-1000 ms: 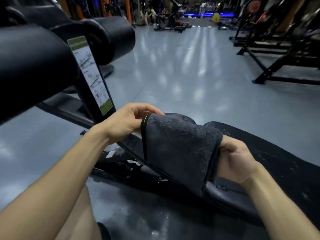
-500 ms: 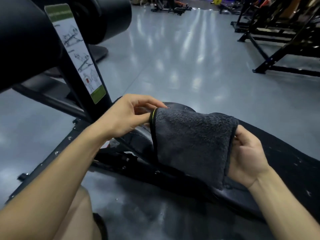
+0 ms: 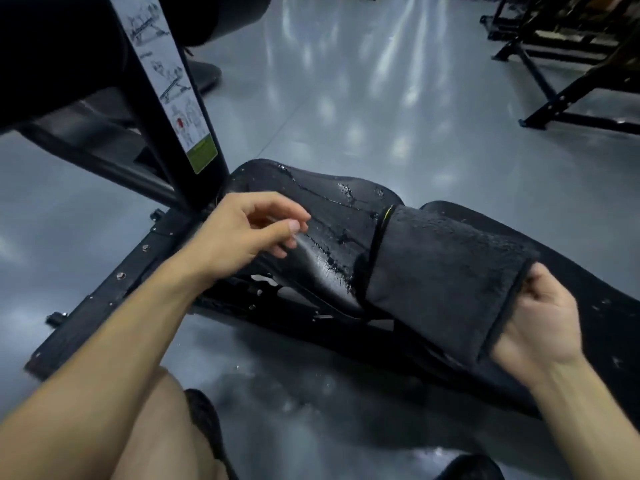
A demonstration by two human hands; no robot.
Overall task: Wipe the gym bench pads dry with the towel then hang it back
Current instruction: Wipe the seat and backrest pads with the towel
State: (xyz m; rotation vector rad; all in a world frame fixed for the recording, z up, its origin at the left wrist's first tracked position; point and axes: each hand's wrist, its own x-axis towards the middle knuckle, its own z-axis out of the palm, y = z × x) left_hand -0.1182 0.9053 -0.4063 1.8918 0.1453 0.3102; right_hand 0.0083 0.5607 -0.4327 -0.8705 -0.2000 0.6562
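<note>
Item: folded dark grey microfibre towel (image 3: 446,271), black-bound edge with a yellow-green tag at its far corner. Location: laid over the junction of the seat pad (image 3: 311,216) and the long back pad (image 3: 571,271) of the gym bench, its right edge gathered in the right hand (image 3: 540,327).

Change noted: half a second ago both hands held the towel stretched between them, the left pinching the tagged corner. Now the left hand (image 3: 249,230) has let go and hovers over the near side of the seat pad, fingers loosely curled and holding nothing. The right hand alone keeps the cloth, fingers curled round its edge. The towel has also shifted rightward, uncovering most of the seat pad.

Condition of seat pad: wet, with beads and streaks of water plainly visible across its black vinyl (heaviest near the towel's left edge). Back pad: a few specks toward the right; wetness hard to judge.

Assessment: folding appears finished, and wiping proper is about to begin or barely begun. The exposed water suggests the seat pad is the next surface. Hanging back remains far off.

Also present: upright post with instruction placard (image 3: 176,98), grey gym floor (image 3: 381,116), rack frames (image 3: 571,64) at upper right.
</note>
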